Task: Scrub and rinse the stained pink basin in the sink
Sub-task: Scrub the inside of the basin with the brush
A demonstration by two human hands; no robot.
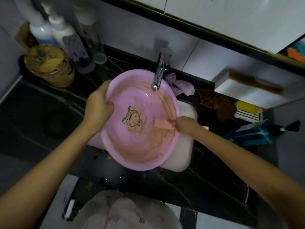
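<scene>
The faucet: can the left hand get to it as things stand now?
Probably yes. The faucet stands just past the far rim of the pink basin, and nothing lies between it and the left hand. But that hand grips the rim, so it must let go first.

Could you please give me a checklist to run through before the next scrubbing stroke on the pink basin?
1. Left hand grips the pink basin by its rim: ok.
2. Right hand holds the scrub pad against the basin's inside: ok.
3. Basin sits over the sink, under the faucet: ok.
4. Water running: no stream visible, not ok.
5. Brown stains cleared: not ok, streaks remain on the wall and bottom.
</scene>
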